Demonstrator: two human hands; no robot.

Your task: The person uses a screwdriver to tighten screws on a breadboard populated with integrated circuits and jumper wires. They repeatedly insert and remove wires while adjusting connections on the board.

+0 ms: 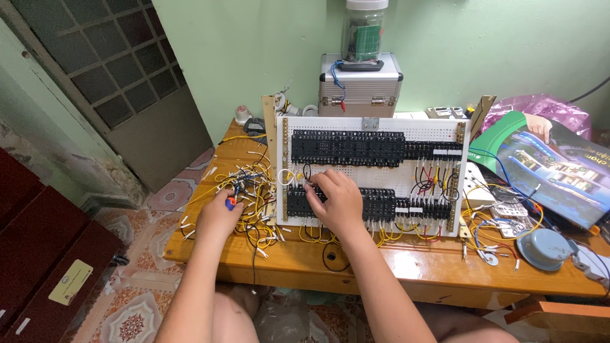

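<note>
Wooden table (406,267) holds wiring panel (372,174), loose wires (251,190) crowding hands.

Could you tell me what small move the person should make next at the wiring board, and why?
Probably bring the left hand, which grips a red-handled tool among the loose yellow wires, across to the right hand. That hand's fingertips already press on the lower row of black terminal blocks on the white perforated board, seemingly steadying a wire end for fastening.

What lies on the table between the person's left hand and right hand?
In the head view, a tangle of loose yellow, white and black wires covers the wooden table between the left hand and the right hand, reaching the white panel's left edge.
</note>
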